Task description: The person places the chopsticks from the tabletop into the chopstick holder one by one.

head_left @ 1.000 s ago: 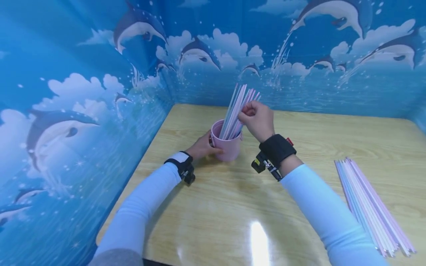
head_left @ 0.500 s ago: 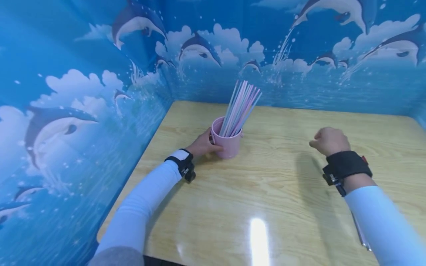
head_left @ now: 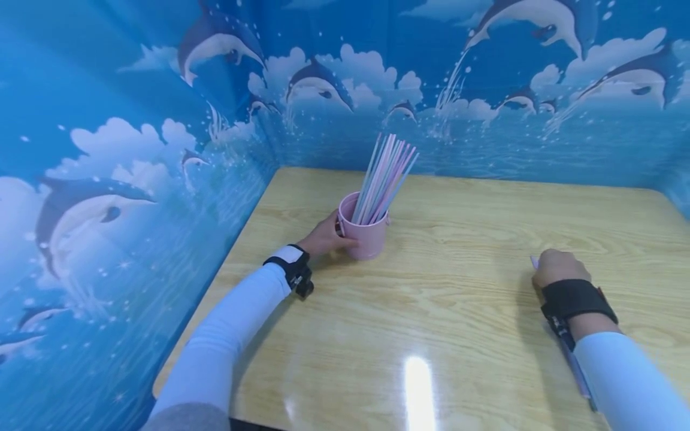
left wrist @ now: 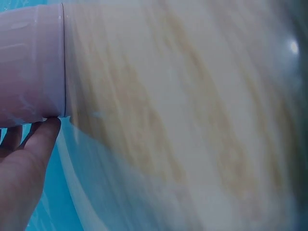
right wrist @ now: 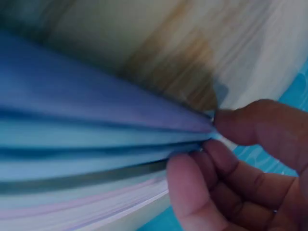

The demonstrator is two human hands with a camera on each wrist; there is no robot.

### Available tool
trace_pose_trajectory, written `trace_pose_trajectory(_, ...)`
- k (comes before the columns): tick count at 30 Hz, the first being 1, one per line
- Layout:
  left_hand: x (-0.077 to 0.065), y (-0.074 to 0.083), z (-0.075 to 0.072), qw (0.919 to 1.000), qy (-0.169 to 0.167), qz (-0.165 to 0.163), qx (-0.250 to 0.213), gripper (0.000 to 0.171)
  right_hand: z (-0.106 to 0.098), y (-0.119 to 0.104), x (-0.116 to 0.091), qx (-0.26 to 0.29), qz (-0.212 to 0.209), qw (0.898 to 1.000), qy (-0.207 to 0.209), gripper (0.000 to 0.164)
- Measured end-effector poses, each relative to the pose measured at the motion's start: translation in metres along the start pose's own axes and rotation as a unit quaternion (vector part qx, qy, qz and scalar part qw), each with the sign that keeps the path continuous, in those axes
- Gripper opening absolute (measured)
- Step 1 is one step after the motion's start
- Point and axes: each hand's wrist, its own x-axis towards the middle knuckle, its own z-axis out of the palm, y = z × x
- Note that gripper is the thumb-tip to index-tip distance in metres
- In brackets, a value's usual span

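Sticks in pale blue, white and purple lie in a close bundle at the right of the table, partly covered by our right sleeve in the head view. Our right hand is down at their far ends, its fingertips narrow about them; one touches the tip of a purple stick, but we cannot tell whether anything is firmly pinched. Our left hand grips the pink bucket, upright on the left, with more sticks leaning out of it. For a clean pick, we should part one stick from its neighbours before squeezing, since such close ones could come up together. A light pinch near the tip probably suffices; pressing off-centre might roll it. A firm left hand should guard against tipping.
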Motion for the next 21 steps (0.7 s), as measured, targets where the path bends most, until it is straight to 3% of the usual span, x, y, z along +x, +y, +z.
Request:
trace_pose_trajectory(6, -0.002, 0.002, 0.000, 0.9997, -0.002, -0.021, -0.013, 0.088, 0.001, -0.014, -0.004, -0.007, -0.005, 1.000, 0.023, 0.020)
trace_pose_trajectory(11, -0.001, 0.002, 0.001, 0.9997, 0.003, -0.017, -0.019, 0.087, 0.005, -0.023, -0.005, -0.008, -0.012, 0.998, 0.062, 0.016)
trace_pose_trajectory(14, 0.001, 0.000, 0.002, 0.9996, 0.002, -0.016, -0.022, 0.088, 0.005, -0.025, -0.004, -0.009, -0.022, 0.998, 0.057, 0.012)
trace_pose_trajectory(18, 0.002, -0.002, 0.001, 0.9997, -0.004, -0.011, -0.020, 0.092, -0.010, -0.028, -0.004, 0.005, -0.047, 0.999, 0.026, 0.017)
trace_pose_trajectory(21, 0.002, -0.002, 0.000, 0.9999, -0.003, -0.004, -0.015, 0.093, -0.039, -0.040, -0.009, 0.037, -0.069, 0.996, 0.035, 0.025)
